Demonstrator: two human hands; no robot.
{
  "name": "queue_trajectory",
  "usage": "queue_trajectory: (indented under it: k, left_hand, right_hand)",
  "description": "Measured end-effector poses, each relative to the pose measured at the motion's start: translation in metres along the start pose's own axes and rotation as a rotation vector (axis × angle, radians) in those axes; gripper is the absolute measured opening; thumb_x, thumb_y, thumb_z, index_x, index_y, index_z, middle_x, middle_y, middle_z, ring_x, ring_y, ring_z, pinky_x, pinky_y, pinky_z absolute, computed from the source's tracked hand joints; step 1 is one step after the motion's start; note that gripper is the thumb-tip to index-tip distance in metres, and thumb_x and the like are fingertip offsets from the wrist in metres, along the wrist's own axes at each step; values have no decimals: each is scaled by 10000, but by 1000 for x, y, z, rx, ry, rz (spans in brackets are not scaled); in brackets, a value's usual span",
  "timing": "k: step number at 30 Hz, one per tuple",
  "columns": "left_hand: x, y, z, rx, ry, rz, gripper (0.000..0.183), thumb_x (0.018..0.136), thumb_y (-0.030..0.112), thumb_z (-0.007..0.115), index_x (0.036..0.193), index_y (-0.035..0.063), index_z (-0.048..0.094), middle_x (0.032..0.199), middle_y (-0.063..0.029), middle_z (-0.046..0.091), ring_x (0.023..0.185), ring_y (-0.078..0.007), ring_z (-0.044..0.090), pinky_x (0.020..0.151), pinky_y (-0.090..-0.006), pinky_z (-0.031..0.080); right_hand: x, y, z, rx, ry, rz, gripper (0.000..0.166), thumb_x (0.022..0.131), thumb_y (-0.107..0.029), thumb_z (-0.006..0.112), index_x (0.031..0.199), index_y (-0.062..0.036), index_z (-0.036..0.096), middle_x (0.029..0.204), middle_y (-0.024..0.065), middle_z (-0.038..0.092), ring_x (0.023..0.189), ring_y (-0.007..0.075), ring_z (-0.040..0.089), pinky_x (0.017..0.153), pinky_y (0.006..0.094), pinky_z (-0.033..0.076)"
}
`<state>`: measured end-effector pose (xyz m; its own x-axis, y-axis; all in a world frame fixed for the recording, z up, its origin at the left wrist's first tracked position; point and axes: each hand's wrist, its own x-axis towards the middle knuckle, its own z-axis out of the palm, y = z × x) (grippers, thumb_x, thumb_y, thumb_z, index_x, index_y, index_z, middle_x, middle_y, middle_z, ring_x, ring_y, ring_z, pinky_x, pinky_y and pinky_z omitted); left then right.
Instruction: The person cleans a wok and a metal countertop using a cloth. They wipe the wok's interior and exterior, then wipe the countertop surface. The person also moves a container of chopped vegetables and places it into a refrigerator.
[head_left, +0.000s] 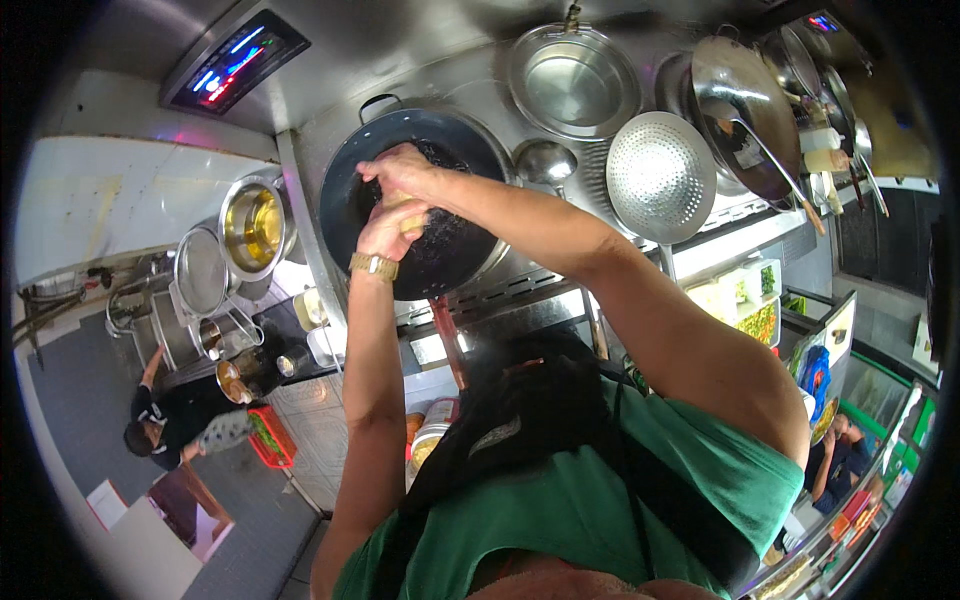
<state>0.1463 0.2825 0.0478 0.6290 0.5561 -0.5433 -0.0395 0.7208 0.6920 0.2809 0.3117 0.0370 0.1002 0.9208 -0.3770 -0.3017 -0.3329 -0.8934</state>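
Both of my hands are pressed together over a large dark wok with a dark, bubbly-looking liquid inside. My left hand, a tan watch on its wrist, grips a pale yellow object; fingers cover most of it, so I cannot tell what it is. My right hand closes around the upper part of the same object. The wok's reddish-brown handle points towards my body, and a black loop handle sits at its far side.
Right of the wok are a metal basin, a ladle, a perforated skimmer and another wok. At left stand a bowl of yellow liquid and a strainer. A person is at far left, another at right.
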Motion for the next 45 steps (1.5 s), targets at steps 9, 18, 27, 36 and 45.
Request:
queue_trajectory:
  k: [9, 18, 27, 36, 45]
  left_hand:
    - [62, -42, 9, 1468, 517, 620, 266, 856, 167, 656, 991, -62, 637, 823, -239, 713, 731, -424, 715, 695, -482, 586]
    - [-1, -29, 34, 1259, 528, 614, 1275, 786, 277, 845, 1561, -86, -99, 1355, -312, 549, 1236, -424, 591, 1029, -416, 492]
    - [-57, -9, 23, -379, -479, 154, 651, 943, 546, 625, 1315, 17, 552, 1118, -167, 651, 835, -300, 688, 678, -350, 588]
    - [-14, 14, 31, -225, -104, -121, 158, 906, 94, 634, 799, 86, 518, 648, 31, 453, 484, -68, 422, 387, -197, 303]
    - [50, -32, -4, 875, 368, 355, 148, 830, 161, 676, 870, 18, 665, 773, -196, 674, 646, -334, 669, 536, -414, 516]
  right_hand:
    - [83, 95, -26, -203, 516, 9, 259, 937, -225, 721, 865, 22, 757, 843, 166, 754, 776, 263, 716, 738, 402, 568]
    - [-11, 39, 9, 299, 468, 128, 73, 887, -23, 688, 895, 50, 687, 769, 131, 677, 628, 239, 645, 577, 379, 527]
    - [-80, -60, -1, 691, -547, 243, 385, 910, -306, 789, 998, 47, 662, 570, -15, 452, 482, 108, 446, 508, 286, 424]
    - [-30, -48, -8, 170, -305, 75, 251, 920, -202, 755, 768, -5, 729, 535, 17, 532, 432, 111, 415, 413, 319, 314]
    - [79, 86, -21, -230, 114, -57, 225, 930, -149, 655, 760, -5, 694, 629, 105, 612, 497, 210, 555, 449, 378, 411]
